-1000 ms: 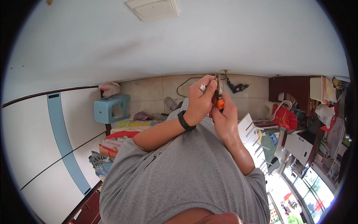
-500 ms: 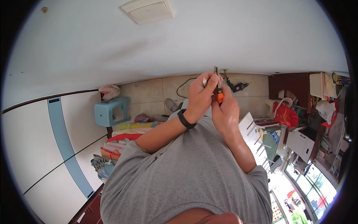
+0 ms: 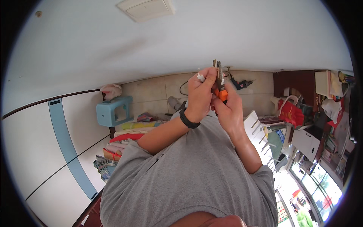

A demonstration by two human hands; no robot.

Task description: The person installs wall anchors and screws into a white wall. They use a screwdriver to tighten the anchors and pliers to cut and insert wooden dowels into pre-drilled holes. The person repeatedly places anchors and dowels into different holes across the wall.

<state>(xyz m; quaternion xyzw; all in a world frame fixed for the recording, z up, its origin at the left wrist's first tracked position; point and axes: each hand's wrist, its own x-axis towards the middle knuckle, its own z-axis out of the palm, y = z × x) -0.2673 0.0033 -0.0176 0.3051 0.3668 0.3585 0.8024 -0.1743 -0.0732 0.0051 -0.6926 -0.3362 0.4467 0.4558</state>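
Observation:
My right hand (image 3: 230,108) is closed round the orange handles of dark-jawed pliers (image 3: 220,81), whose jaws point up and away from me. Close beside it, my left hand (image 3: 199,92), with a black band at the wrist, pinches a thin brownish flat piece (image 3: 214,63) that rises next to the jaws. A small white scrap (image 3: 200,78) sticks out between the fingers of that hand. Whether the jaws touch the thin piece, I cannot tell. Both hands are held before my chest, near the pale wall.
A teal power drill (image 3: 241,84) with a cord lies on the tiled floor (image 3: 151,90) beyond my hands. To the left are a blue stool (image 3: 112,112) and folded cloths (image 3: 126,138); to the right, a white rack (image 3: 259,138) and a red bag (image 3: 290,113).
Both hands have shifted slightly. The thin brownish piece now stands apart from the plier jaws, and more of the white scrap shows in my left hand.

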